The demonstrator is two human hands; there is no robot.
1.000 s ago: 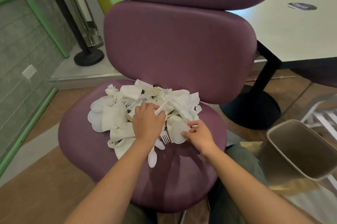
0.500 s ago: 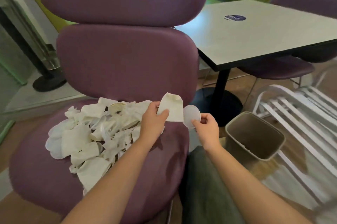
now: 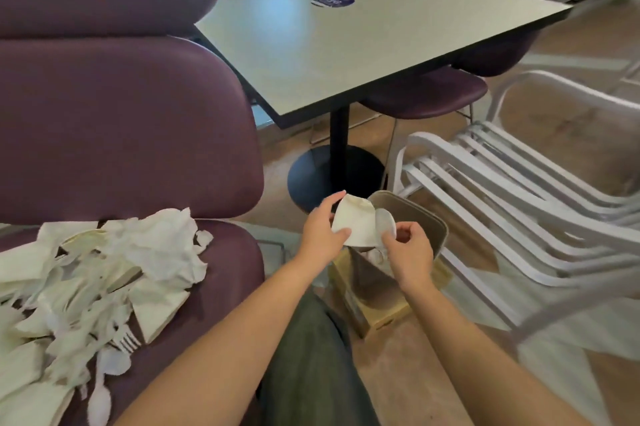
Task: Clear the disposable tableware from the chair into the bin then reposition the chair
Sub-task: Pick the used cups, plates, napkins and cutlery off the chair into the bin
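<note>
Purple chair (image 3: 131,127) at left, seat heaped with white disposable tableware (image 3: 90,290): crumpled paper, plates, forks, spoons. Square table (image 3: 363,41) behind, on a black pedestal. White slatted chair (image 3: 519,204) at right. Beige bin (image 3: 415,228) on the floor between the two chairs, beside the pedestal base. Left hand (image 3: 322,235) gripping a flattened paper cup (image 3: 355,223) above the bin's mouth. Right hand (image 3: 407,247) pinching a round clear lid (image 3: 385,223), just beside the cup, also over the bin.
</note>
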